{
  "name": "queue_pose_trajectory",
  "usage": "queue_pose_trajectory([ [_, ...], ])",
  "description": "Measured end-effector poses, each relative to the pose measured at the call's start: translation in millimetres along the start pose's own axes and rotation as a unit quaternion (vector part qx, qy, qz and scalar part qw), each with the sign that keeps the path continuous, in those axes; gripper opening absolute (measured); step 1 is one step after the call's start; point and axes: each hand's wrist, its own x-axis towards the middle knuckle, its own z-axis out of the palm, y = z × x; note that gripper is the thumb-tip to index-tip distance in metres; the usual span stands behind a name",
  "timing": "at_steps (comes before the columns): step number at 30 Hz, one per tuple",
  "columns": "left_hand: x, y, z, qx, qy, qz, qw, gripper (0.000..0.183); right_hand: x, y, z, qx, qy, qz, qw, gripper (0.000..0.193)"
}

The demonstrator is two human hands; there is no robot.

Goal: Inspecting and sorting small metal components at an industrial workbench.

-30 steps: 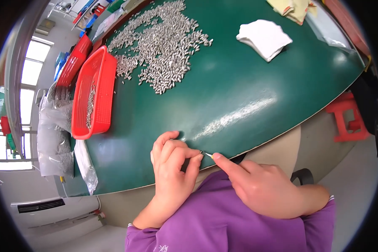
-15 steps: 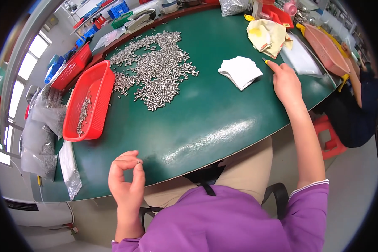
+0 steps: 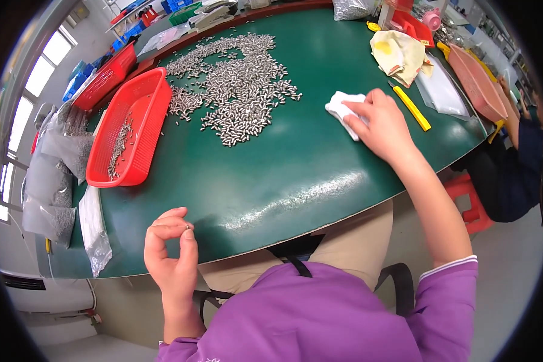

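Observation:
My left hand (image 3: 172, 256) is closed near the front edge of the green table, pinching a small metal piece (image 3: 187, 227) between thumb and index finger. Its like lie in a wide heap of small silvery metal pieces (image 3: 238, 105) farther back. At the right, my right hand (image 3: 385, 127) is closed on the near right side of a folded white cloth (image 3: 340, 104), covering part of it. Beside that hand a yellow utility knife (image 3: 413, 110) lies on the table, let go.
A red basket (image 3: 154, 145) with some metal pieces stands left of the heap. Filled clear bags (image 3: 48, 193) sit at the far left. A cream cloth (image 3: 398, 57), a flat plastic bag (image 3: 441, 90) and a pink tray (image 3: 473, 81) lie back right. A co-worker (image 3: 507, 175) sits at the right.
My right hand has let go of the yellow utility knife and moved left onto the white cloth, which is now gripped and bunched. My left hand still pinches the metal piece.

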Motion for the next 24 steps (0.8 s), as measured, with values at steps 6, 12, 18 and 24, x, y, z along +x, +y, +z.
queue_pose_trajectory([
  [6,1,-11,-20,-0.018,0.057,0.021,0.998,0.014,-59,-92,-6,0.079,-0.019,-0.046,0.996,0.031],
  [12,8,15,-8,-0.045,0.047,0.068,0.996,0.009,-72,-236,42,0.235,-0.067,-0.22,0.944,0.033],
  [18,5,29,-26,0.03,0.073,0.093,0.993,0.011,-56,-267,42,0.248,-0.141,-0.255,0.924,0.025],
  [24,2,10,-41,0.048,0.105,0.061,0.991,0.01,-39,-135,6,0.054,-0.097,-0.036,0.993,0.023],
])
